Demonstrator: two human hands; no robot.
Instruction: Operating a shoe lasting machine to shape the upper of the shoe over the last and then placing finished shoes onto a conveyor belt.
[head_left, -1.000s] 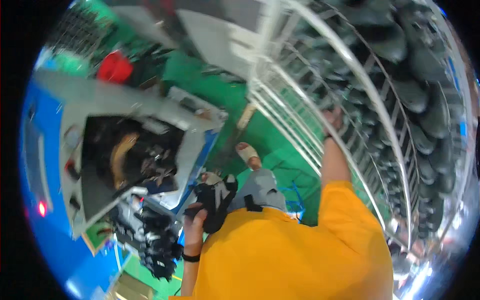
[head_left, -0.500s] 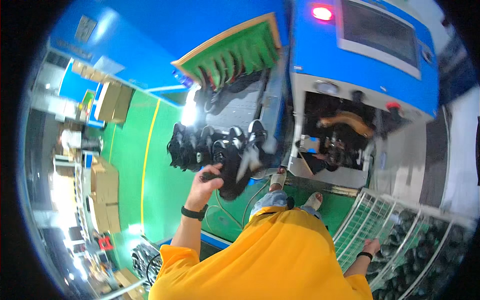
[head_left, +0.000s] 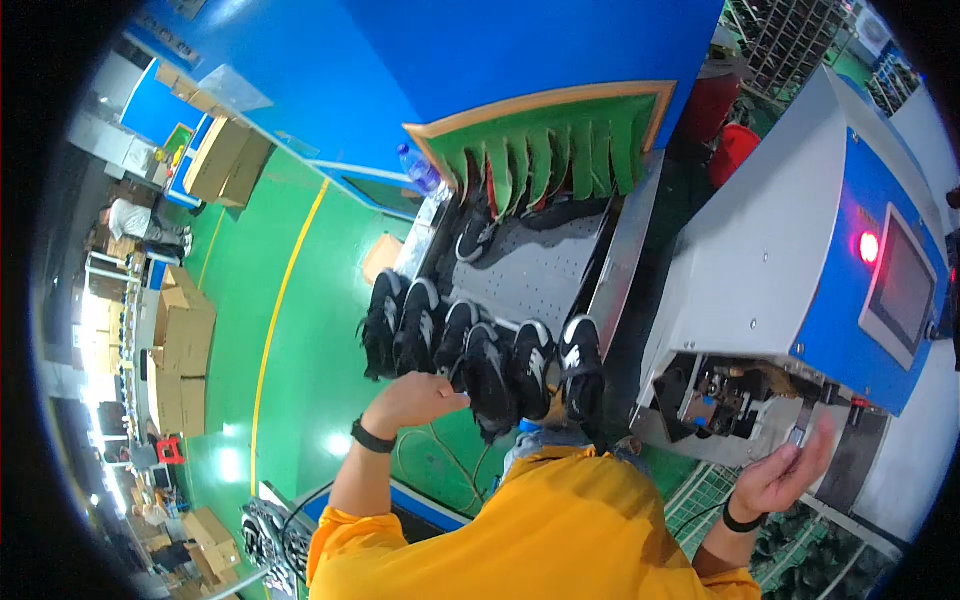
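My left hand [head_left: 412, 402] is closed at the collar of a black sneaker [head_left: 487, 375], thumb and fingers pressed together against its side; part of the grip is hidden. That sneaker is within a row of several black-and-white sneakers [head_left: 538, 362], toes pointing away, at the near end of a perforated grey conveyor [head_left: 535, 265]. My right hand [head_left: 785, 470] is raised at the right with fingers apart, just in front of the machine's opening [head_left: 735, 395]. A small metallic part shows between its fingers, and I cannot tell whether it is touched.
Green strip curtains [head_left: 545, 165] hang over the conveyor's far end, with a loose sneaker [head_left: 475, 235] before them. A blue-and-white machine [head_left: 770, 240] with a lit red lamp [head_left: 868, 247] stands right. Below it is a wire rack [head_left: 705, 500] with dark items. A bottle [head_left: 418, 168] stands beside the conveyor.
The view has swung right, so the machine appears farther right. My right hand has risen from the wire rack to the machine's opening. My left hand stays at the sneaker.
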